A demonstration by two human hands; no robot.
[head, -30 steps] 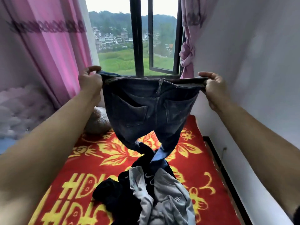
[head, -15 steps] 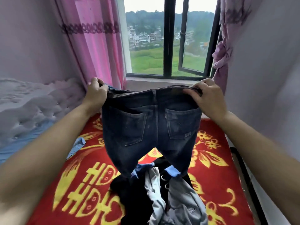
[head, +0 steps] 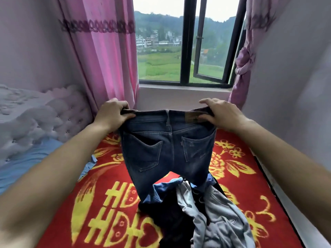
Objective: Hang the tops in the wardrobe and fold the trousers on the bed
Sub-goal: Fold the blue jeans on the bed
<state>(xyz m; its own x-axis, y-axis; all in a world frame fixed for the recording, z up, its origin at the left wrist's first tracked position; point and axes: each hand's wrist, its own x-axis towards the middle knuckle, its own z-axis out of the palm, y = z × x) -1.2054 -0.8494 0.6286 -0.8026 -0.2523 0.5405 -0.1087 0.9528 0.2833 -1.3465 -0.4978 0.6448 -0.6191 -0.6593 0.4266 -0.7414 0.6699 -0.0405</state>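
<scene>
head view: l hand (head: 112,115) & r hand (head: 220,115) each pinch the jeans (head: 168,149) by the waistband, held up at 12 over the bed (head: 241,185). looks like the fold step; next i'd lay them flat, clear of the pile (head: 206,212) at 6.

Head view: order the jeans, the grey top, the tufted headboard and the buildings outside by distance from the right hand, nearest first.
1. jeans: waistband gripped by the right hand.
2. grey top: lower down, under the jeans' legs.
3. tufted headboard: far left, across the bed.
4. buildings: outside the window.
</scene>
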